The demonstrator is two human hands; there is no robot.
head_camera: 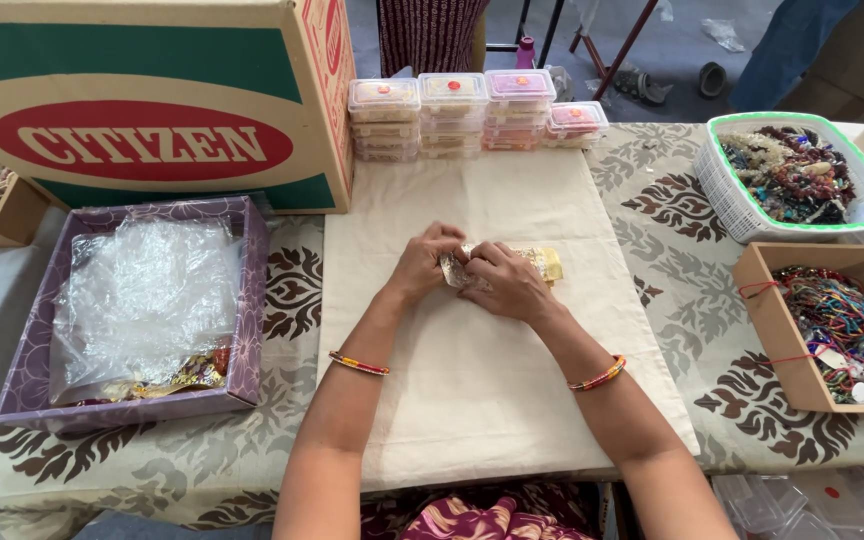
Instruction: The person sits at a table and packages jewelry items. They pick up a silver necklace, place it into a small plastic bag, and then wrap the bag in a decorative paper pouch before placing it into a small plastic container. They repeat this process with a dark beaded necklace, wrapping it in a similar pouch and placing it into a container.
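My left hand (422, 262) and my right hand (508, 282) meet over the middle of a cream cloth (472, 400) on the table. Together they hold a small gold-coloured packet in clear wrapping (542, 262), which sticks out to the right past my right fingers. Its left part is hidden under my fingers. Each wrist carries a thin orange and red bangle.
Stacks of small clear lidded boxes (452, 115) stand at the far edge of the cloth. A large cardboard carton (152, 100) stands far left, with a purple tray of plastic bags (142, 310) before it. At right are a white basket of beads (797, 175) and a brown box of coloured threads (832, 325).
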